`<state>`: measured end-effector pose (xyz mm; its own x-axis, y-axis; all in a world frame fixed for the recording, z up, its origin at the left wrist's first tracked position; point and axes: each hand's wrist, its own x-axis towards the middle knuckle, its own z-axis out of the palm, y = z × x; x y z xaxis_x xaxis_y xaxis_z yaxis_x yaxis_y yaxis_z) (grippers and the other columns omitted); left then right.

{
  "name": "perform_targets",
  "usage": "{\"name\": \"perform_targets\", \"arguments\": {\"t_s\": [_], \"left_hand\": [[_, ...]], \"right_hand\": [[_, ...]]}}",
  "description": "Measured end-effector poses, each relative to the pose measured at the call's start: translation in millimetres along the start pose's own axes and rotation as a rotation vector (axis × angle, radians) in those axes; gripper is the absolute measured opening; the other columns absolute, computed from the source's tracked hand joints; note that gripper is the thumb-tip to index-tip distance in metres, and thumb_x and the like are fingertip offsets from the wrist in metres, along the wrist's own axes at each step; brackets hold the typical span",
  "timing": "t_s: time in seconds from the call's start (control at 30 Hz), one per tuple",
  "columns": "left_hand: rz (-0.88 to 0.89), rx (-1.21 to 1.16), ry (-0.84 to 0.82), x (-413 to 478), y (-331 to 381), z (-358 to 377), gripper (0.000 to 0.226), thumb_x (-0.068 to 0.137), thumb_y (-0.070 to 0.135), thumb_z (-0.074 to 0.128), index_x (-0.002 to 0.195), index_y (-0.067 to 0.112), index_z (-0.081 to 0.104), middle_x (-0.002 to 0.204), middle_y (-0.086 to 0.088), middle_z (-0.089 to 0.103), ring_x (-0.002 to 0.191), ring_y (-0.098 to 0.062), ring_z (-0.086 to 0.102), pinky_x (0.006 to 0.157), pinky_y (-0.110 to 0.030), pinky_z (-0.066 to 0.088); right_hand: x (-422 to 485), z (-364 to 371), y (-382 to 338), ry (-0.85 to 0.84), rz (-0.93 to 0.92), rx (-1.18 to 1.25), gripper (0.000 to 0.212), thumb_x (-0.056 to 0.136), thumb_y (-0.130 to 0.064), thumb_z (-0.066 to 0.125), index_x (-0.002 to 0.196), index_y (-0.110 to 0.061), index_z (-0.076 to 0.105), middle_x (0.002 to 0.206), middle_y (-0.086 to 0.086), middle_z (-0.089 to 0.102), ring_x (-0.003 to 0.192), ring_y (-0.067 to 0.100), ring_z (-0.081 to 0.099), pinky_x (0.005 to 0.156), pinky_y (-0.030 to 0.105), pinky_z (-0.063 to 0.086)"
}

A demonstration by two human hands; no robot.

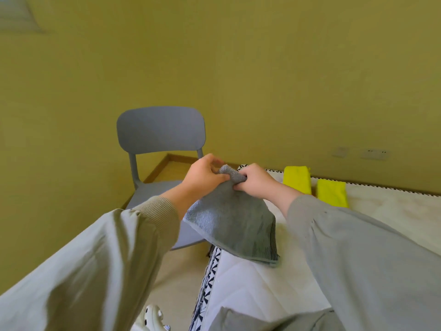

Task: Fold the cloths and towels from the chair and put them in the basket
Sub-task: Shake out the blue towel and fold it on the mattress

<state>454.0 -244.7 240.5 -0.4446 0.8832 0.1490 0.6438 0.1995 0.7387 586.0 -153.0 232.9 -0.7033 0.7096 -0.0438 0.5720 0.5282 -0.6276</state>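
My left hand [204, 174] and right hand [256, 183] pinch one grey terry towel [232, 225]; two folded yellow cloths [297, 179] lie on the bed [393, 211].

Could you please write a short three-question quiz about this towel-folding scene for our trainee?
1. Which hands pinch the top of the grey towel?
2. True or false: the towel lies spread flat on the chair seat.
3. How many yellow cloths lie on the bed? A one, B two, C four.
Key: 1 both, the left hand and the right hand; 2 false, it hangs from the hands; 3 B.
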Motion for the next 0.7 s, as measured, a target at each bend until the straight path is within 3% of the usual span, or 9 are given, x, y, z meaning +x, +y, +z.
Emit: {"name": "perform_targets", "arguments": {"t_s": [0.07, 0.17, 0.27, 0.4, 0.57, 0.7], "left_hand": [[-0.046, 0.051, -0.051, -2, 10, -16, 0.019, 0.082, 0.036, 0.069, 0.085, 0.021, 0.058, 0.069, 0.007, 0.05, 0.067, -0.01, 0.047, 0.056, -0.022, 0.032], [-0.09, 0.135, -0.18, -11, 20, -37, 0.038, 0.084, 0.042, 0.067, 0.064, 0.017, 0.047, 0.065, 0.001, 0.044, 0.062, -0.015, 0.042, 0.055, -0.027, 0.029], [-0.103, 0.163, -0.271, -20, 24, -56, 0.022, 0.083, 0.041, 0.067, 0.083, 0.021, 0.057, 0.087, 0.002, 0.057, 0.084, -0.015, 0.053, 0.069, -0.026, 0.039], [-0.135, 0.079, -0.279, -32, 26, -75, 0.044, 0.078, 0.037, 0.075, 0.117, 0.021, 0.062, 0.113, 0.001, 0.064, 0.106, -0.017, 0.059, 0.092, -0.032, 0.047], [-0.108, 0.038, -0.177, -43, 41, -92, 0.028, 0.078, 0.028, 0.076, 0.101, 0.012, 0.071, 0.101, -0.007, 0.07, 0.096, -0.023, 0.064, 0.083, -0.035, 0.052], [-0.013, 0.089, -0.16, -53, 57, -98, 0.018, 0.082, 0.027, 0.073, 0.095, 0.017, 0.066, 0.092, 0.0, 0.064, 0.09, -0.019, 0.06, 0.075, -0.027, 0.045]], "right_hand": [[-10, -16, -13, 0.045, -0.003, 0.062, 0.026, 0.08, -0.01, 0.07, 0.062, -0.011, 0.05, 0.058, -0.002, 0.039, 0.058, 0.013, 0.034, 0.051, 0.027, 0.024], [-26, -36, -30, 0.09, -0.018, 0.134, 0.02, 0.081, -0.009, 0.069, 0.07, -0.009, 0.053, 0.065, 0.003, 0.044, 0.066, 0.016, 0.038, 0.055, 0.028, 0.027], [-38, -50, -42, 0.109, -0.024, 0.231, 0.027, 0.08, -0.005, 0.07, 0.064, -0.014, 0.049, 0.066, 0.002, 0.048, 0.067, 0.014, 0.041, 0.059, 0.027, 0.029], [-51, -60, -56, 0.121, -0.026, 0.359, 0.033, 0.082, 0.0, 0.067, 0.064, -0.017, 0.046, 0.065, -0.003, 0.047, 0.065, 0.01, 0.041, 0.057, 0.025, 0.029], [-64, -66, -70, 0.064, 0.006, 0.319, 0.016, 0.082, 0.004, 0.06, 0.087, -0.01, 0.057, 0.076, 0.002, 0.053, 0.066, 0.012, 0.045, 0.053, 0.024, 0.029], [-75, -71, -75, 0.002, -0.026, 0.513, 0.024, 0.081, 0.006, 0.064, 0.103, -0.004, 0.063, 0.092, 0.008, 0.065, 0.085, 0.02, 0.061, 0.074, 0.029, 0.049]]}}
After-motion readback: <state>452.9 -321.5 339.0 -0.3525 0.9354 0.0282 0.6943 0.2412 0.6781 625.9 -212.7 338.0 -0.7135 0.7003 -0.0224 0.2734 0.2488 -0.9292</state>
